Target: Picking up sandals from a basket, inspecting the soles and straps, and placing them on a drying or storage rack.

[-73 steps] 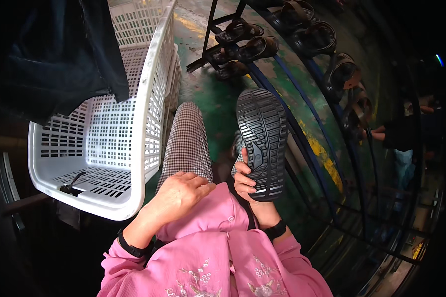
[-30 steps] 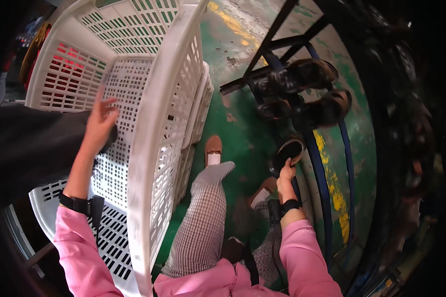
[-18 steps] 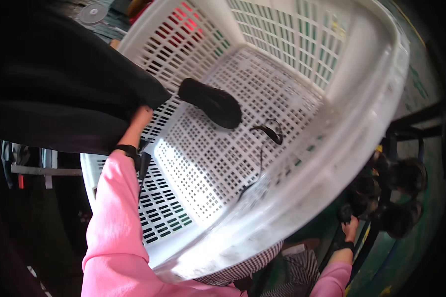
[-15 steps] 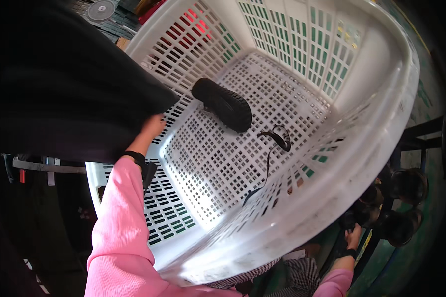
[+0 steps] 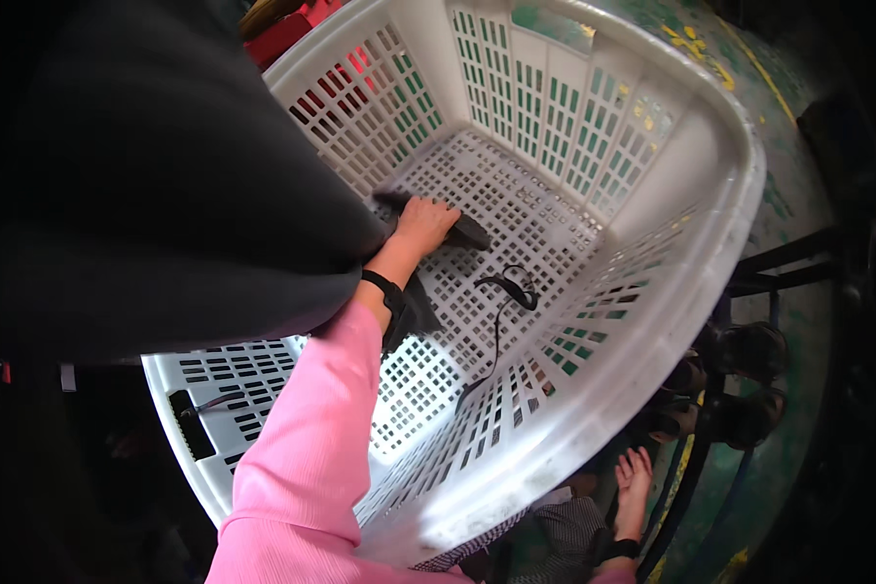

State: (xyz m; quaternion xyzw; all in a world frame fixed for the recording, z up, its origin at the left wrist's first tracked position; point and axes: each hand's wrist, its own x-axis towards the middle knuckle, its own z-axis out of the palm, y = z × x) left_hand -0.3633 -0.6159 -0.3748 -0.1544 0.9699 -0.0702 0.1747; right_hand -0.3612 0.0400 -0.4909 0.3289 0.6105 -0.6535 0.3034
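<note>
Inside a big white slotted plastic basket (image 5: pixel 720 185), a black shoe (image 5: pixel 472 234) lies on the grid floor. My left hand (image 5: pixel 426 226) reaches in from above, its fingers curled over the shoe and covering its middle. Below the wrist is a blurred dark shape (image 5: pixel 419 310) that I cannot make out. A thin black cord with a looped end (image 5: pixel 513 289) rests on the basket floor to the right. Outside the basket at lower right, my right hand (image 5: pixel 634 477) is empty, fingers apart, close to a dark rack.
Several dark shoes (image 5: pixel 749 419) sit on the rack at right. Dark cloth (image 5: pixel 214 214) hangs over the basket's left side. Something red (image 5: pixel 287 37) stands beyond the far left rim. The green floor (image 5: pixel 686 34) has yellow marks.
My left hand has moved right and deeper into the basket, onto the shoe. My right hand has come away from a shoe on the rack and opened. The view has shifted slightly.
</note>
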